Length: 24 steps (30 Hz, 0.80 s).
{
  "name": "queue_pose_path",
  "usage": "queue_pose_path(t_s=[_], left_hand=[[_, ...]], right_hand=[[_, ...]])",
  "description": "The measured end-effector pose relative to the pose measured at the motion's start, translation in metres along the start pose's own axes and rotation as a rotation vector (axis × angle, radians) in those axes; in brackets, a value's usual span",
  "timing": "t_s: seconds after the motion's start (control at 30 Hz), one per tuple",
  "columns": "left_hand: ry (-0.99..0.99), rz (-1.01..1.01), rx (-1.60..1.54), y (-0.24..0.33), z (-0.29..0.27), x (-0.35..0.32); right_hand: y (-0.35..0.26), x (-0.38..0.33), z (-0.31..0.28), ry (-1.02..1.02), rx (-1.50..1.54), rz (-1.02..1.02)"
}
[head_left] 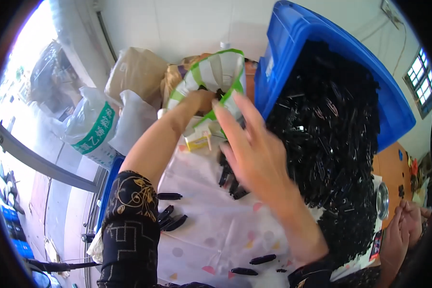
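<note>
Head view: the left grip [205, 101] reaches into the bag [194, 78] at the far side, its fingers hidden, so I cannot tell whether they are closed on anything. The right grip [257, 156] is blurred, fingers spread wide at the bag's near right rim, with nothing visible between them. A few dark pieces show inside the bag. The soft rim could fold or snag on a wrist as the left grip comes out, pulling the bag over.

Just on the near side of the bag sits a yellow box [198, 142]; a low forearm could knock it. The black pieces [321, 158] lie mainly in a heap to the right, spilling from the tilted bin [393, 122] onto the bench [206, 252]. Drawing from the heap's foot might bring more sliding down, since they look smooth and loosely piled. Other pieces lie scattered on the left and near bench, where a sleeve [132, 225] could sweep some off. Farther right, another person's hands [399, 235] are near the heap, and reaches could cross there.
</note>
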<state>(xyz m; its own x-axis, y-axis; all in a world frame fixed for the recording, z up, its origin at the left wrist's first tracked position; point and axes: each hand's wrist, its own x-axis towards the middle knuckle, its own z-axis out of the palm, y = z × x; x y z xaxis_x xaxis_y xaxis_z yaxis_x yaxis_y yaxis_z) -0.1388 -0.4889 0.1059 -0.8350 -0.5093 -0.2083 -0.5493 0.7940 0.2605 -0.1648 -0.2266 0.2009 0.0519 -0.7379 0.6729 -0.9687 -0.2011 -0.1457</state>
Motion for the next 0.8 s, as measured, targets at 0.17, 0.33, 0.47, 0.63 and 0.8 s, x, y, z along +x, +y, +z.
queue_pose_path(t_s=[0.17,0.33,0.47,0.63,0.8], left_hand=[[0.061,0.212,0.066,-0.032,0.003,-0.013],[0.600,0.288,0.123,-0.126,0.039,-0.013],[0.207,0.325,0.075,-0.057,0.003,0.002],[-0.072,0.224,-0.152,-0.020,-0.028,-0.004],[-0.590,0.279,-0.191,-0.001,-0.025,-0.023]], right_hand=[[0.027,0.018,0.051,-0.217,-0.194,-0.060],[-0.007,-0.043,0.059,-0.178,-0.101,-0.083],[0.014,-0.046,0.057,-0.213,-0.118,0.030],[0.022,-0.037,0.053,-0.142,-0.054,0.051],[0.021,-0.038,0.049,-0.097,-0.015,0.081]])
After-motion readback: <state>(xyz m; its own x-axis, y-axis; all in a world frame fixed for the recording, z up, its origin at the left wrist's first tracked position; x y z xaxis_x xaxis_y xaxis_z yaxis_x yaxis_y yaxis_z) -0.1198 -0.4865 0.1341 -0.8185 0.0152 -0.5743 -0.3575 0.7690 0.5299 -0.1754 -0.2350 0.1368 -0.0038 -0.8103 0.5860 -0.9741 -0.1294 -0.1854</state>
